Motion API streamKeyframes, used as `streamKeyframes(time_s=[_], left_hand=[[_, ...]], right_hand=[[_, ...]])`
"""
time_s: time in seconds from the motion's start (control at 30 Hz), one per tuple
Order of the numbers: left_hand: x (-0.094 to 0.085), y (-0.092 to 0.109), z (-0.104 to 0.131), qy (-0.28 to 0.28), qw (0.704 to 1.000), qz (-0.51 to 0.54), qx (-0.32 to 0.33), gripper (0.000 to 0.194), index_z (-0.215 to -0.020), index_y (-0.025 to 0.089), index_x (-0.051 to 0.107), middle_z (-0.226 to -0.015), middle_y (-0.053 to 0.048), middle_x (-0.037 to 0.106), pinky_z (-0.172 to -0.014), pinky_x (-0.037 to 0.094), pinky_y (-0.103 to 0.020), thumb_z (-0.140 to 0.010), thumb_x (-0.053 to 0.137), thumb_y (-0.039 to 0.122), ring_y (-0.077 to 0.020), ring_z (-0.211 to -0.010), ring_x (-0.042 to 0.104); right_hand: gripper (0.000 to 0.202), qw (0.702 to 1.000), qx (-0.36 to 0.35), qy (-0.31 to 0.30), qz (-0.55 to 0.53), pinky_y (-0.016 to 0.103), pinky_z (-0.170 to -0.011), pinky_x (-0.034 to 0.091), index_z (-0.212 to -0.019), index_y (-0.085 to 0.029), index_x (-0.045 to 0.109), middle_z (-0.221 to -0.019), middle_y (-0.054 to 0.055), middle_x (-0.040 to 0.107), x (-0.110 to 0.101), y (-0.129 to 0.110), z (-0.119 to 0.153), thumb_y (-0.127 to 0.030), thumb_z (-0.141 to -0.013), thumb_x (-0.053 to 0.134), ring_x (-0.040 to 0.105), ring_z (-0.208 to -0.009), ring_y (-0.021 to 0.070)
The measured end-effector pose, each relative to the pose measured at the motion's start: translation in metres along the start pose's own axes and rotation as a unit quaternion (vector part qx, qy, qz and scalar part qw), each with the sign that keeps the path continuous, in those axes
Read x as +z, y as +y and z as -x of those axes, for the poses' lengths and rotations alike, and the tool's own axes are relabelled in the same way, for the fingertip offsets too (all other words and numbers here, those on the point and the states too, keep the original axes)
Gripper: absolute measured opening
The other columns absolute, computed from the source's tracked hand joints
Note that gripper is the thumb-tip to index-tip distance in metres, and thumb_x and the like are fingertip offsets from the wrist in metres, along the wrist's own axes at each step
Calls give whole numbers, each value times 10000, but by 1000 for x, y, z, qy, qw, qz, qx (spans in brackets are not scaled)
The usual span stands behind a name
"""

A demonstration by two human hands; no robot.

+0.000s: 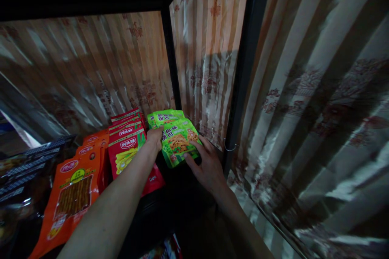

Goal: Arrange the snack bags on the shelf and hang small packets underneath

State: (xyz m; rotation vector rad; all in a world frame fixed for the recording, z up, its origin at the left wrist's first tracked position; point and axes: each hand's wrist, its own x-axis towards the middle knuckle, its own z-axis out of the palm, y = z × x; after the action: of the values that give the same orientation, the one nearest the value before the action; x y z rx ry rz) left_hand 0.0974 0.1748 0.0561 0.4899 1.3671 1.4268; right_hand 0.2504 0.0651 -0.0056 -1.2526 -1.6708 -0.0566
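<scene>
A bright green snack bag (179, 139) with dark lettering and a food picture lies tilted at the front of several similar green bags (168, 115). My left hand (155, 137) is closed on its left edge, with the fingertips partly hidden. At the lower right of the same bag, my right hand (208, 162) holds the edge, its thumb and forefinger apart on the front. Just left of my left hand stands a row of red snack bags (126, 145), partly covered by my left forearm.
Orange snack bags (75, 190) and dark packages (27, 174) line the shelf farther left. A black upright post (246, 60) rises right of my right hand. Pleated patterned curtains (304, 109) hang behind and at the right. A colourful package (165, 249) shows at the bottom edge.
</scene>
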Motion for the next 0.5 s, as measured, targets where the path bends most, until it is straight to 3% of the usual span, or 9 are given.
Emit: streamKeyframes(time_s=[0.23,0.37,0.5], left_hand=[[1,-2,9,42,996,-48,70,199,-1014,103,596,-964,-137,703,-618,557,-286,-828,567,166,-184,-698,695],[6,-3,4,66,986,-98,121,133,-934,150,615,-1026,-128,696,-641,542,-289,-815,572,192,-216,-802,700],[-2,-1,-4,104,971,-171,130,121,-862,159,625,-1075,-190,672,-719,528,-350,-742,624,173,-305,-951,673]], right_hand=[[443,1000,16,3,-15,529,-1062,374,-1232,-154,558,-1482,176,330,2,1,3,-428,-893,479,349,-1362,308],[446,1000,17,-11,-1,547,-1062,368,-1240,-163,565,-1409,173,446,1,4,2,-437,-903,460,389,-1337,306],[443,1000,21,-16,8,527,-1045,398,-1196,-153,600,-1349,182,508,2,3,2,-450,-902,453,440,-1297,308]])
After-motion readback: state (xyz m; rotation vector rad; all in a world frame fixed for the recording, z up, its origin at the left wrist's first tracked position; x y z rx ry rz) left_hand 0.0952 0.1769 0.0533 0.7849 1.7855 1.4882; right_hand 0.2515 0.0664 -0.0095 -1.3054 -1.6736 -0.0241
